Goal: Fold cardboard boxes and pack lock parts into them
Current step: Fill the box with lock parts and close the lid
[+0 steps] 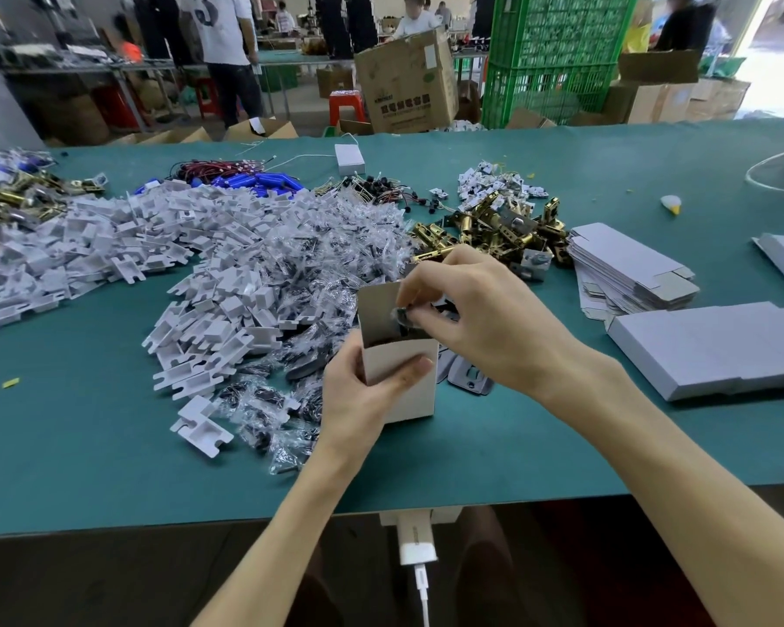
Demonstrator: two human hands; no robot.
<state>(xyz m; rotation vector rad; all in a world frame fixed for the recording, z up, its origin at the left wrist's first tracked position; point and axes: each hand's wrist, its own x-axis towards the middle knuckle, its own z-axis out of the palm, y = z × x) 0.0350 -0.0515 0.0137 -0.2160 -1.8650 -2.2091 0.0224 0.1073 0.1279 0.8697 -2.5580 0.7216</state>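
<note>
An upright box [415, 400] is gripped by the left hand [354, 402], fingers curled round it; a bagged part [401, 317] is pinched at its open top by the right hand [485, 319].

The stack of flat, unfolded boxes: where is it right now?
In the head view the flat boxes lie toward the right of the green table, just right of the brass lock parts, beyond the right hand.
</note>
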